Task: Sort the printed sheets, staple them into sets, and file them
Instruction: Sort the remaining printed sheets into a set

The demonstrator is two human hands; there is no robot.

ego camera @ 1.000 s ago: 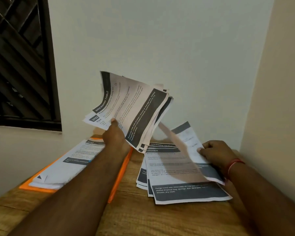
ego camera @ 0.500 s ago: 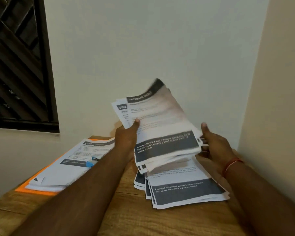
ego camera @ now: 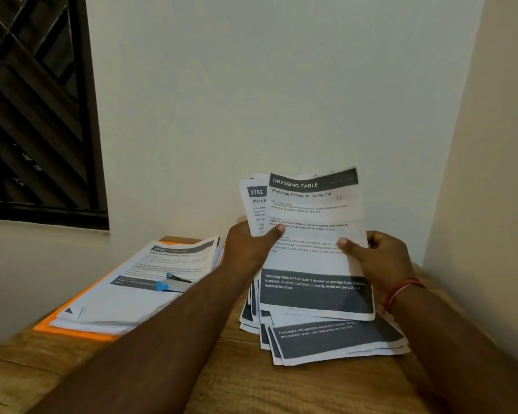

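A: Obs., centre right of frame: we hold the sheaf [ego camera: 314, 210] upright above the loose pile [ego camera: 341, 339], which lies fanned on the table [ego camera: 222, 380] at lower right. The top sheet reads "DRESSING TABLE", and one headed "3782" juts out behind it on the left.

B: Grip?

A: Our left hand [ego camera: 248, 246] pinches the left edge with the thumb flat on the front. Its other fingers are hidden behind the paper. Our right hand [ego camera: 380, 258] pinches the right edge, thumb in front and fingers curled round behind.

B: Judgement: we are mid-sort, reading headers. The sheaf is uneven, so we should ease both pinches a little and tap its lower edge on the wood to square it before peeling sheets off.

A: Agreed. We slide the top sheet with one thumb while the other hand clamps the rest. Otherwise two sheets may go together.

B: Note: the stapler [ego camera: 174, 282] lies on the stack [ego camera: 126, 297] over the orange folder [ego camera: 72, 331], left of centre and well apart from our hands. We match headers first and staple afterwards.
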